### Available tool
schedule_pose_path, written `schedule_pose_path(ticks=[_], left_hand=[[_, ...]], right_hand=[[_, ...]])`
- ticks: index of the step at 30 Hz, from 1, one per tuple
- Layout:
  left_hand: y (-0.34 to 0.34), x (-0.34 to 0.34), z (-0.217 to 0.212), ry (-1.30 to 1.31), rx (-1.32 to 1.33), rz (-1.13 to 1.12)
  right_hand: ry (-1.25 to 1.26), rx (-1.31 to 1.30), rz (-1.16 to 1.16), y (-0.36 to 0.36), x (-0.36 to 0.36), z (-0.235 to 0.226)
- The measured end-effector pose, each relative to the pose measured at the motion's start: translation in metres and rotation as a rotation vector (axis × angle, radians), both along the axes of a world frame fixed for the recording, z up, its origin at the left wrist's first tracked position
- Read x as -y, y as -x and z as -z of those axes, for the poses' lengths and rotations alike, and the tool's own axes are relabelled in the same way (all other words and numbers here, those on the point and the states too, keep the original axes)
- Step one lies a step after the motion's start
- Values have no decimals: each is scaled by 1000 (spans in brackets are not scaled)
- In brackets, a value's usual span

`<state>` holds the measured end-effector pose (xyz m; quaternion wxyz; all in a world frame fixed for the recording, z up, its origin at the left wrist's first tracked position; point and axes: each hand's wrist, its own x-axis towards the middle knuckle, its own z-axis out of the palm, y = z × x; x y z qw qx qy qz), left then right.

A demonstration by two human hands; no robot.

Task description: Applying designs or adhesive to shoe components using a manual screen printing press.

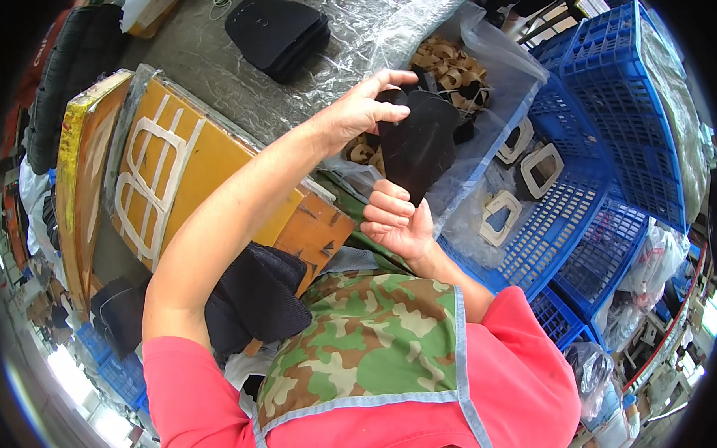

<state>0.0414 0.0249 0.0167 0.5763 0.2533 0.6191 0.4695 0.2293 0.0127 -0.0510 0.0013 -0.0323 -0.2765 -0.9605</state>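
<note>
Seen from the middle of the view, a grey table (180,50) partly covered in clear plastic film spreads out at 11 o'clock. At 2 o'clock tall blue crates (627,108) stand with mesh walls, and a lower blue crate (560,233) lies open at 3 o'clock. A yellow-orange board (243,184), with pale outlined shapes on it, leans between 9 and 10 o'clock. The camouflage apron (370,334) covers the person's front at 6 o'clock. Toward 1 o'clock is a container lined with clear plastic (519,64). Dark fabric (254,295) lies in folds at 8 o'clock, and a stack of black pieces (277,33) sits on the table at 11 o'clock.

The black piece (423,147) is at 1 o'clock, in both hands, in front of the lined container. The left hand (362,109), at 12 o'clock, has a fairly narrow grip on its upper left edge, the thumb lying over it. The right hand (399,222), just right of centre, has fingers curled closed around its lower end. Pale rounded frames (542,171) lie in the lower crate toward 3 o'clock. Tan curled scraps (455,63), the smallest items, fill part of the container at 1 o'clock.
</note>
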Motion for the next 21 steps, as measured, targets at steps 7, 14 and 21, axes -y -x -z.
schedule_pose_path(ticks=[7, 14, 21], left_hand=[[5, -7, -2, -2, -135, 364], [1, -10, -4, -52, -54, 366], [2, -7, -4, -97, 11, 268]], right_hand=[[-116, -34, -60, -15, 0, 14], [-278, -196, -37, -17, -5, 34], [-307, -216, -47, -12, -10, 37]])
